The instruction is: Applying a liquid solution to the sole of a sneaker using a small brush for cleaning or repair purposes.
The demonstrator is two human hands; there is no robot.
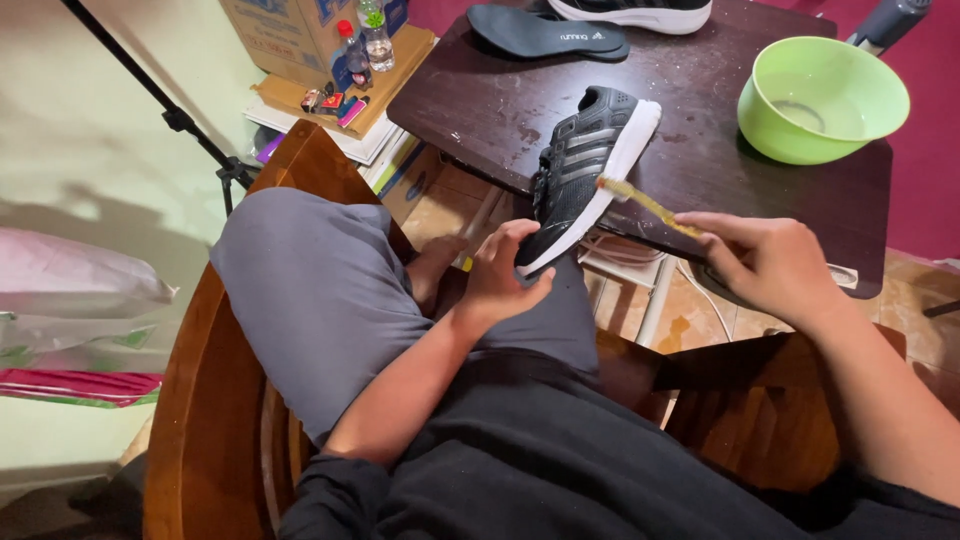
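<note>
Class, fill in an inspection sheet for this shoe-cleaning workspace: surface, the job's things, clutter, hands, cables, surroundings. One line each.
Surface: dark wooden table, scuffed, with wet patches.
Job's things: black shoe with white sole, heel on the table edge, toe held off it; yellowish toothbrush with bristles against the sole; green bowl of water.
Clutter: dark insole and second shoe at the table's far edge.
Hands: left hand grips the shoe's toe; right hand holds the toothbrush.
Cables: white cord on the floor under the table.
Surroundings: wooden chair, cardboard box, two bottles, tripod leg.
</note>
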